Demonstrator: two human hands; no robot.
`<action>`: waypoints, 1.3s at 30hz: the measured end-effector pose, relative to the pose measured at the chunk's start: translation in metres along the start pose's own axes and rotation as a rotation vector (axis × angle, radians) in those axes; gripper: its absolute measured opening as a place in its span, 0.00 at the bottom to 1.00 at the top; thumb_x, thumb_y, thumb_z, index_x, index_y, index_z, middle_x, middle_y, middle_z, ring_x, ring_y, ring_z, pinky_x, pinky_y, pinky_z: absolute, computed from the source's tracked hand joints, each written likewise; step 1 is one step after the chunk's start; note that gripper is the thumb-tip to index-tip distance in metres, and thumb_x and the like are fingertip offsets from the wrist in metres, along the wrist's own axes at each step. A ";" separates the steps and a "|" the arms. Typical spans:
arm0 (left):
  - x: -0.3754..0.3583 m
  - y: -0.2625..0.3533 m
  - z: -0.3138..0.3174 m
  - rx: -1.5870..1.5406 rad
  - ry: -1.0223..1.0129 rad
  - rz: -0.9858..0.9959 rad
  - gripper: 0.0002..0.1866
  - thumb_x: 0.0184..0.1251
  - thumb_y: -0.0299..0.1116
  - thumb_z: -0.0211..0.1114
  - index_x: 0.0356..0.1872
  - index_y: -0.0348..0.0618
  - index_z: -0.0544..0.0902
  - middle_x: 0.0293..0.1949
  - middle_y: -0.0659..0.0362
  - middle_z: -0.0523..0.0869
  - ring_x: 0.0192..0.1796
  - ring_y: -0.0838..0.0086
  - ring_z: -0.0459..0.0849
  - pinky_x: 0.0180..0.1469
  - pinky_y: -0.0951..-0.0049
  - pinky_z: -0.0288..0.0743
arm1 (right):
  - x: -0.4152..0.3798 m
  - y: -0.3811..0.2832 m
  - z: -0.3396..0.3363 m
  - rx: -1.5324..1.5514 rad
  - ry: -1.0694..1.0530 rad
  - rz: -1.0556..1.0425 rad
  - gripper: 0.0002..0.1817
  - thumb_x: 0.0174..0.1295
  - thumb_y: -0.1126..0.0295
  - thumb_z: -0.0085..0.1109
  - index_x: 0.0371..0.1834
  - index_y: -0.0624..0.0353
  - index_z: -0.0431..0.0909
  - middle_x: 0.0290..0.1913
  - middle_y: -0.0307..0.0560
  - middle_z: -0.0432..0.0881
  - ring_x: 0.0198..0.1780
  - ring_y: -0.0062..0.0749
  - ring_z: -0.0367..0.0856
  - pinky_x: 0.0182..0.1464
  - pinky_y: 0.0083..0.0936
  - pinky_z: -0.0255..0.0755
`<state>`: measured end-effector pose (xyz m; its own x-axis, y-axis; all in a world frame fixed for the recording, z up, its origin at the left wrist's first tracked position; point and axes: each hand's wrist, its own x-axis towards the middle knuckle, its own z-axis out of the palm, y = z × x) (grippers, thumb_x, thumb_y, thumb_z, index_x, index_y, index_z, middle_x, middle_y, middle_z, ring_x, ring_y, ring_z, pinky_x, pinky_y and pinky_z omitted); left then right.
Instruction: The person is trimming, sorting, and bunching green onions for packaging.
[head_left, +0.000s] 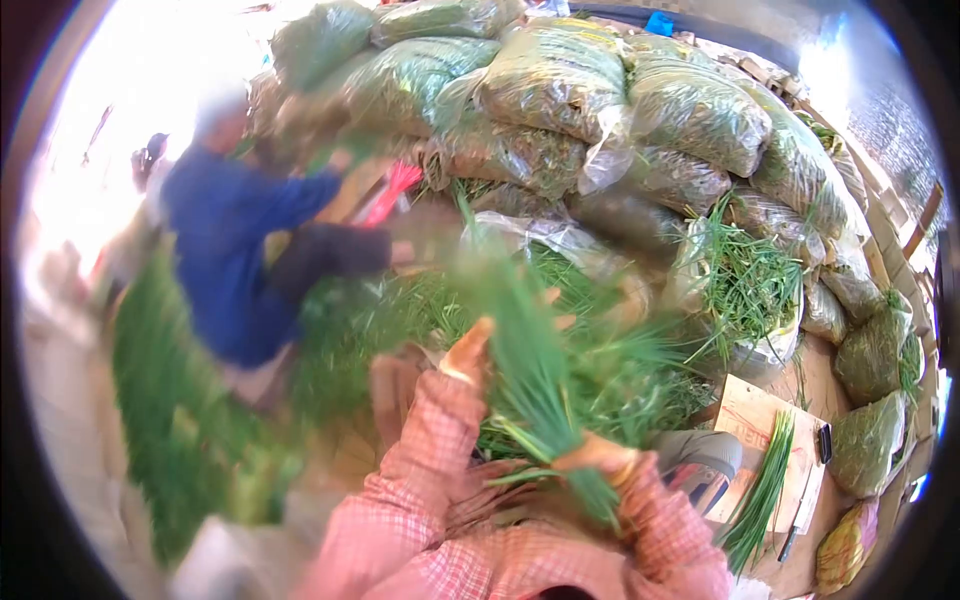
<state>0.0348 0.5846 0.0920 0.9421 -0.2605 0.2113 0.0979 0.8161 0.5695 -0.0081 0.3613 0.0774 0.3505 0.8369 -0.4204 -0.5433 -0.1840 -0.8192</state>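
A long bunch of chive-like greens [530, 365] stands slanted in front of me, its upper end smeared by motion. My left hand [470, 350] is closed around the bunch's left side, with fingertips showing beyond the leaves. Lower down, my right hand [598, 455] grips the bunch near its bottom end. Loose greens [640, 390] lie in a heap behind and beside both hands. To the right, a second bunch [765, 490] rests across a wooden board [740, 405], and a knife [797, 515] lies along the board's right side.
Stuffed clear plastic bags [560, 80] are piled at the back and along the right. An open bag [750, 270] overflows with greens. On the left sits a person in blue [235, 260], near a pink-red item [390, 192]. A black object [824, 443] lies on the board's edge.
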 end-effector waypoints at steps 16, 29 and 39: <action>0.023 0.008 0.043 0.398 0.260 -0.074 0.16 0.68 0.45 0.51 0.28 0.43 0.70 0.17 0.68 0.60 0.21 0.79 0.61 0.32 0.73 0.66 | -0.025 0.043 -0.035 0.168 -0.063 -0.020 0.37 0.50 0.73 0.64 0.64 0.60 0.59 0.58 0.43 0.69 0.57 0.26 0.67 0.61 0.24 0.58; 0.055 0.034 0.130 0.614 0.177 0.299 0.19 0.69 0.46 0.49 0.20 0.48 0.64 0.18 0.66 0.62 0.22 0.77 0.63 0.34 0.72 0.66 | 0.034 -0.017 0.008 -1.457 1.006 -0.926 0.32 0.40 0.61 0.66 0.54 0.45 0.70 0.56 0.55 0.68 0.51 0.47 0.71 0.47 0.41 0.69; 0.039 0.165 0.140 0.359 -0.032 0.240 0.18 0.68 0.37 0.50 0.17 0.50 0.58 0.17 0.67 0.54 0.21 0.78 0.57 0.40 0.72 0.60 | 0.034 0.137 -0.122 -1.019 0.945 0.474 0.11 0.49 0.65 0.58 0.35 0.56 0.81 0.36 0.54 0.81 0.41 0.47 0.80 0.43 0.39 0.73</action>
<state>0.0426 0.6369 0.3048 0.9135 -0.1055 0.3929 -0.2460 0.6260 0.7400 0.0229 0.3015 -0.0964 0.8723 0.0286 -0.4881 -0.1264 -0.9512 -0.2817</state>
